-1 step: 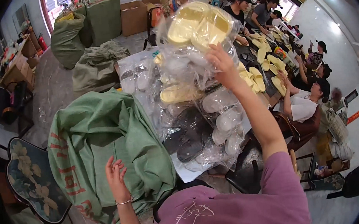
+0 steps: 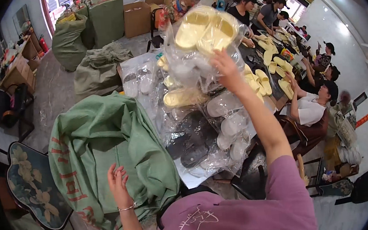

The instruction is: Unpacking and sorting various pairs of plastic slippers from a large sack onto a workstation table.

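My right hand reaches over the far side of the pile, fingers closed on the near edge of a clear bag of yellow slippers. Below that bag, more bagged slippers cover the table: a grey-white pair, a yellow one, a black pair and several white ones. On the left, my left hand hovers above the mouth of a large green woven sack, loosely curled and apart with nothing in it. A bracelet circles that wrist.
A flower-patterned chair stands left of the sack. Behind are stuffed green sacks and a cardboard box. To the right, several people sit along a dark table strewn with yellow slippers. A dark chair is near my right side.
My right hand and the bag of yellow slippers have shifted slightly down, and the slippers inside have tilted. My left hand has barely moved.
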Demonstrator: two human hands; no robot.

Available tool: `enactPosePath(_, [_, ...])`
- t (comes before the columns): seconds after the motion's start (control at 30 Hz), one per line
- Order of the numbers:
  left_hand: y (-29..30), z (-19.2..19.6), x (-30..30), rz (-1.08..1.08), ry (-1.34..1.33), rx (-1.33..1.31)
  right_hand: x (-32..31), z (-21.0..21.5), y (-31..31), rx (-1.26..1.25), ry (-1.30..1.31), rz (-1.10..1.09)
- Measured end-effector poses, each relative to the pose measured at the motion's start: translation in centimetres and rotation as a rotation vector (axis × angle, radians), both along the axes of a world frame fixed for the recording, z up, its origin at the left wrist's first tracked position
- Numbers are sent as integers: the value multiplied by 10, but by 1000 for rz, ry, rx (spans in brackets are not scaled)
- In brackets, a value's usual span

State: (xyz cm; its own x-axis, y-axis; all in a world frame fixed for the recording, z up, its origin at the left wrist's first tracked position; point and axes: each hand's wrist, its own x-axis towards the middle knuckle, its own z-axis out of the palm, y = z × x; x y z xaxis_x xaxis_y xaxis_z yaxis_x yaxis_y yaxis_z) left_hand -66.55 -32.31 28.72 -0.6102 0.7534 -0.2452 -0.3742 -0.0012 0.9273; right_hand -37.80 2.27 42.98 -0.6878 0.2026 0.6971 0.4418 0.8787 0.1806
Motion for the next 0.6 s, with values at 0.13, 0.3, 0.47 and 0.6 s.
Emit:
enactPosePath(0.13, [-8,-28,-7,45,40,-115,23,-91,52,-53,-168,-163])
enactPosePath(0.3, [-22,-43,-13,106,71,-195,16,-103,50,-117,-198,-266])
enactPosePath(0.47, [-42,-65,-35,188,59,-285,16,-81,43,-280,-409,-270])
enactPosePath(0.6, [-69,-93,-75,356,736,-441,29,-56,44,-419,-612,-354])
